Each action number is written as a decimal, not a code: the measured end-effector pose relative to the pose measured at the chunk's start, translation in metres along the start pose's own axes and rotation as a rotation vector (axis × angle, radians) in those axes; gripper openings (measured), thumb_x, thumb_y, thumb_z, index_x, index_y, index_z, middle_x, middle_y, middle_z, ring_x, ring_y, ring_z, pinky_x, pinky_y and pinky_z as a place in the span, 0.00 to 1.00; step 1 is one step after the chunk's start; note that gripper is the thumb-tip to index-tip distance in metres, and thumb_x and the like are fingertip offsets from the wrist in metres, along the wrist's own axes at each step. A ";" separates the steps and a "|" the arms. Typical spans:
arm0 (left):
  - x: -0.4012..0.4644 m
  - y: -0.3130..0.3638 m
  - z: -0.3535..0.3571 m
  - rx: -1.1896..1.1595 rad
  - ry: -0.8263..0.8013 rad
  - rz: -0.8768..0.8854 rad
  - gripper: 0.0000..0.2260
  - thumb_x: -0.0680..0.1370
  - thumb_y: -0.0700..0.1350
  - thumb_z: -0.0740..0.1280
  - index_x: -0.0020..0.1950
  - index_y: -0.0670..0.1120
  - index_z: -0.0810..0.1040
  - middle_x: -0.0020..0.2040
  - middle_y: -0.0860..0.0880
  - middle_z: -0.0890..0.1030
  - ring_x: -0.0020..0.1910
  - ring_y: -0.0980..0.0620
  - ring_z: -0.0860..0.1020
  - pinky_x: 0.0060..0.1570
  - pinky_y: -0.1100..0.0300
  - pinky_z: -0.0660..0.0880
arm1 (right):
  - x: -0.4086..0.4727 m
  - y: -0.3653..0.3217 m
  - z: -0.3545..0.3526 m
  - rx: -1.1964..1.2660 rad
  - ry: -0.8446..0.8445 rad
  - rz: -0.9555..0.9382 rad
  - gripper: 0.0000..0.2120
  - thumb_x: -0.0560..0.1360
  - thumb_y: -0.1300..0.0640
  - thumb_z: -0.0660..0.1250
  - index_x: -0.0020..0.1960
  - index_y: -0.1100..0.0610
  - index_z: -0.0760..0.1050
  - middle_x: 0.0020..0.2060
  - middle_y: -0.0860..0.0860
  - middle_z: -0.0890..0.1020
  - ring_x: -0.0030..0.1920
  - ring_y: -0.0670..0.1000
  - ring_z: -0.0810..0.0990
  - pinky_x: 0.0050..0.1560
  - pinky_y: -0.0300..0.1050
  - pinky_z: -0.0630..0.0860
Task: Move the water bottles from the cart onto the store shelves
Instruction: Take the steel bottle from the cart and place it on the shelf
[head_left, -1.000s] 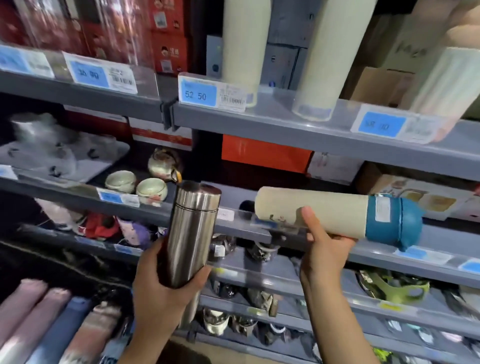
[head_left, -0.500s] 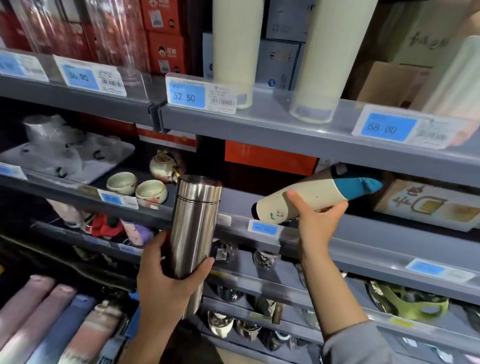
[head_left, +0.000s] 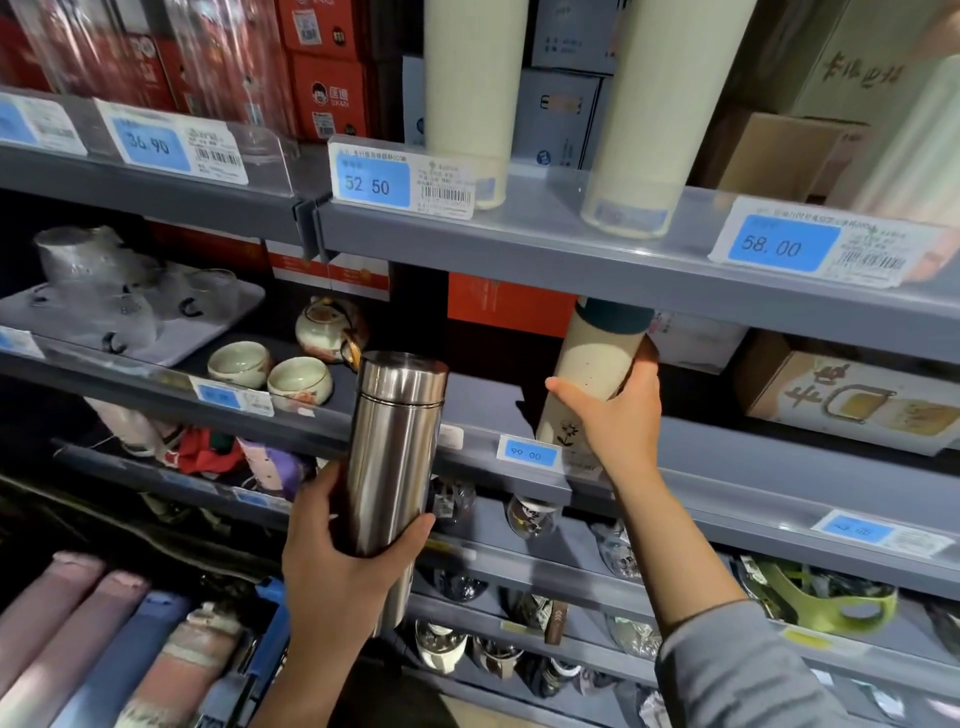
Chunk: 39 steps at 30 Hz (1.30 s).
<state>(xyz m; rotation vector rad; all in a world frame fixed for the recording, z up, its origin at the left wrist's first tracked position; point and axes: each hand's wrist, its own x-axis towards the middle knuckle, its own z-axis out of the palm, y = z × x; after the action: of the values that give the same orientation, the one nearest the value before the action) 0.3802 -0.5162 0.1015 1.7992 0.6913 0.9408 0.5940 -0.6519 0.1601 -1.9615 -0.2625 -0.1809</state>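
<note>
My left hand (head_left: 340, 558) grips a steel bottle (head_left: 392, 447) upright in front of the shelves, below its middle. My right hand (head_left: 615, 415) holds a cream bottle with a teal cap (head_left: 597, 364) standing nearly upright on the middle grey shelf (head_left: 753, 457), just behind the 99.00 price tag (head_left: 527, 456). The bottle's cap reaches up under the shelf above. Several pink and blue bottles (head_left: 93, 639) lie side by side at the lower left.
Two tall cream bottles (head_left: 470, 93) stand on the upper shelf (head_left: 571, 254) by the 52.50 and 58.00 tags. A teapot and cups (head_left: 291, 364) sit left on the middle shelf, a cardboard box (head_left: 841, 400) to the right. Lower shelves hold small wrapped goods.
My right hand has tipped the cream bottle from lying sideways to nearly upright on the middle shelf. The steel bottle in my left hand has stayed about where it was.
</note>
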 end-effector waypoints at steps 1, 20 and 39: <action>-0.001 -0.001 0.000 0.002 -0.004 -0.003 0.36 0.56 0.66 0.73 0.62 0.63 0.66 0.57 0.55 0.76 0.54 0.53 0.76 0.50 0.62 0.71 | 0.001 0.000 0.000 -0.029 -0.012 -0.007 0.34 0.64 0.49 0.79 0.61 0.59 0.65 0.55 0.53 0.71 0.54 0.52 0.72 0.49 0.46 0.72; -0.010 0.016 0.006 -0.155 -0.147 -0.051 0.32 0.56 0.64 0.74 0.58 0.68 0.68 0.54 0.65 0.77 0.53 0.63 0.77 0.49 0.68 0.75 | -0.105 -0.021 -0.023 0.333 -0.423 -0.029 0.19 0.66 0.34 0.70 0.53 0.42 0.76 0.43 0.43 0.82 0.45 0.46 0.81 0.46 0.39 0.78; 0.005 -0.034 -0.045 -0.002 -0.092 -0.020 0.31 0.67 0.70 0.66 0.67 0.64 0.64 0.64 0.62 0.71 0.65 0.62 0.70 0.61 0.65 0.69 | -0.056 -0.077 0.080 0.625 -0.517 0.349 0.19 0.73 0.49 0.71 0.58 0.57 0.70 0.55 0.58 0.81 0.51 0.53 0.84 0.46 0.49 0.82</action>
<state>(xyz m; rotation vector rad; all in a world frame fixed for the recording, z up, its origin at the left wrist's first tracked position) 0.3437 -0.4770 0.0832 1.8184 0.6492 0.8397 0.5203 -0.5553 0.1829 -1.3672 -0.2643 0.5808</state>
